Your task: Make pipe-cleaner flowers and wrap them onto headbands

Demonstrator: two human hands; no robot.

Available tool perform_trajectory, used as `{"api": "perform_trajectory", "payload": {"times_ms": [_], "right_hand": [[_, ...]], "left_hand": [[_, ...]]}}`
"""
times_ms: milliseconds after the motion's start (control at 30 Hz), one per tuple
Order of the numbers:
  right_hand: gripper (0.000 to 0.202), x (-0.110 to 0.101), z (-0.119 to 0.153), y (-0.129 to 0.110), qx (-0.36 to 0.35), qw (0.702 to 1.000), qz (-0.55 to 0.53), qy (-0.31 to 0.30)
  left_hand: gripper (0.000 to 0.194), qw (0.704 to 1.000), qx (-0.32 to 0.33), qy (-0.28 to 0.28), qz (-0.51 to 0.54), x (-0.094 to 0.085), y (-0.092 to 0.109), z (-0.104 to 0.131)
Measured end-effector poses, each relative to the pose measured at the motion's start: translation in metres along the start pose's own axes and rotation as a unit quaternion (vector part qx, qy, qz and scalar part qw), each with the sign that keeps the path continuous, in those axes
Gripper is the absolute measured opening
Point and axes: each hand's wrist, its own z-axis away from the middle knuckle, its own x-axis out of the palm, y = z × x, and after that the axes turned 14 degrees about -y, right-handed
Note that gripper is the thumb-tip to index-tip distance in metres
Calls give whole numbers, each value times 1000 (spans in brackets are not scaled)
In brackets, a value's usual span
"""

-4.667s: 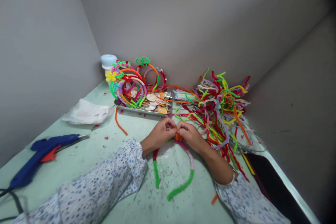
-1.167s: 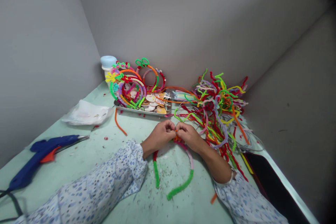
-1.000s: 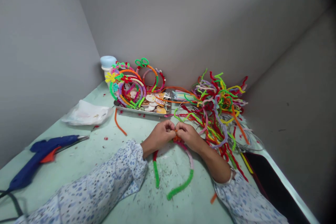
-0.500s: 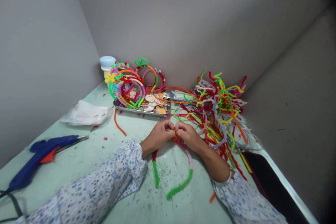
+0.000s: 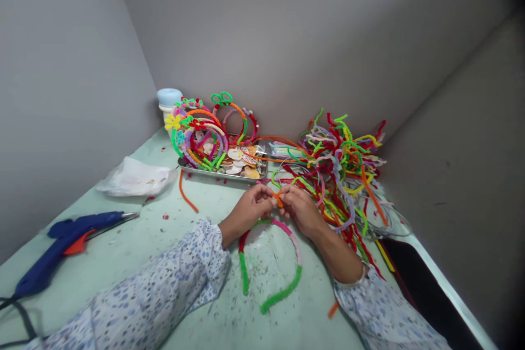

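Orange chenille stem is pinched between the fingertips of the left hand and right hand, just beyond a multicoloured headband laid on the pale-green table; small bends are probably best made with a light, even pinch, both ends steadied.

1 blue-lidded container stands beyond a white bag, probably plastic.

Fuzzy headband; smooth plastic glue gun; metal tray.
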Motion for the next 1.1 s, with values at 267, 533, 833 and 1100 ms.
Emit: {"api": "perform_trajectory", "payload": {"times_ms": [267,533,833,1100], "right_hand": [[17,4,2,-3,-11,1000,14,-12],[15,7,3,-3,-30,996,82,0],[13,11,4,-7,-36,993,116,14],[12,9,2,-5,5,998,68,-7]], "left_hand": [[18,1000,-7,13,17,-1,-3,-3],[16,1000,-11,24,2,-3,-2,-2],[13,999,3,33,-14,-4,-5,-2],[9,999,1,38,-11,-2,-4,-3]]}}
